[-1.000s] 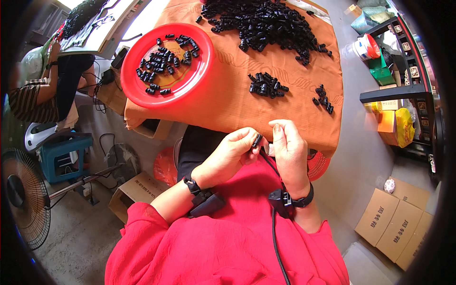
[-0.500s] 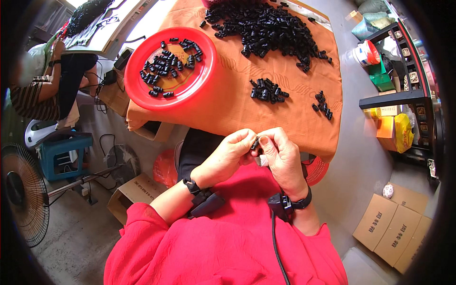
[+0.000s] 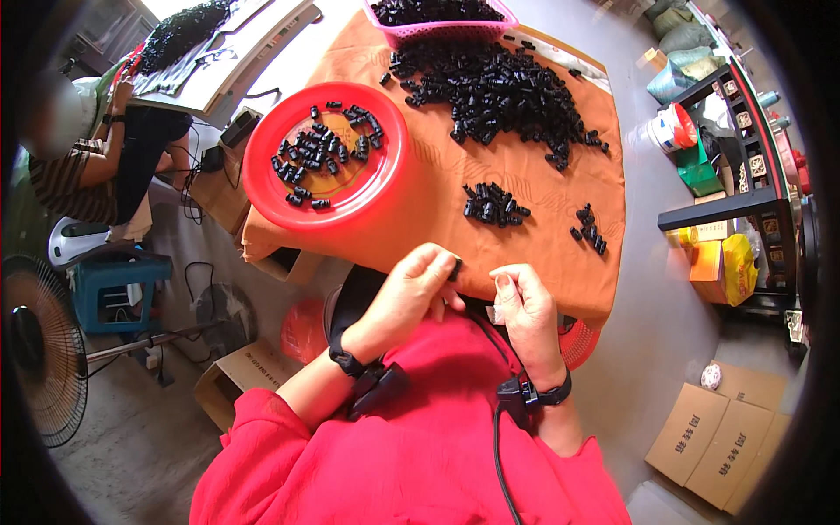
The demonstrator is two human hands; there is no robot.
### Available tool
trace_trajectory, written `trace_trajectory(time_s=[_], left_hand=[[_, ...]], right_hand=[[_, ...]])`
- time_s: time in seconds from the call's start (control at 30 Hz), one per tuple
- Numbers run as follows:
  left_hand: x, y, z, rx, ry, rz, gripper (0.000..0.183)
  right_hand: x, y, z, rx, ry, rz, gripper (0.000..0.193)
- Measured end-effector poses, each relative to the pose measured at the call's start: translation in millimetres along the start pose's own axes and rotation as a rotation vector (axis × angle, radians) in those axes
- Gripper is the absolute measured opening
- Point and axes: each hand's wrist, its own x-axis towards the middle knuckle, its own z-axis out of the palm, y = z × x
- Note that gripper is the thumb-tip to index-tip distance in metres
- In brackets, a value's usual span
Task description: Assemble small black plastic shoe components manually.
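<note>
Left hand [image 3: 411, 293] curled at near edge of orange-clothed table [image 3: 560, 227], fingertips pinched narrow on small black part [image 3: 456, 267], which pokes out beyond thumb on side facing other hand. Right hand [image 3: 525, 311] just beside, fingers bent, thumb and forefinger closed on small pale piece [image 3: 496, 312] (too small to make out). Hands near each other, not touching. Red bowl [image 3: 262, 188] with black parts left of hands; small pile [image 3: 493, 204] and big heap [image 3: 499, 96] further up table; pink basket [image 3: 442, 31] at far edge.
</note>
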Motion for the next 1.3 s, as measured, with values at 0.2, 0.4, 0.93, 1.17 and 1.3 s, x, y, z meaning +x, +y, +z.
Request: trace_trajectory(time_s=[0.2,0.4,0.93,1.17,1.3], left_hand=[[30.3,47.5,-52.8,0.733,0.53,0.607,0.018],[60.7,71.5,-99.4,1.254,0.777,0.786,0.013],[96.0,36.1,-14.9,1.357,0.407,1.083,0.028],[142.7,-0.8,24.4,1.421,0.055,0.976,0.039],[141.7,-10.5,21.3,1.515,-0.116,0.802,0.039]], right_hand=[[1.1,12.7,-7.6,0.021,0.033,0.028,0.014],[5.3,19.4,-6.8,0.036,0.049,0.037,0.015],[10.2,14.4,-9.9,0.041,0.06,0.052,0.016],[8.0,11.3,-18.5,0.07,0.092,0.032,0.015],[4.4,15.2,-22.9,0.041,0.13,0.053,0.015]])
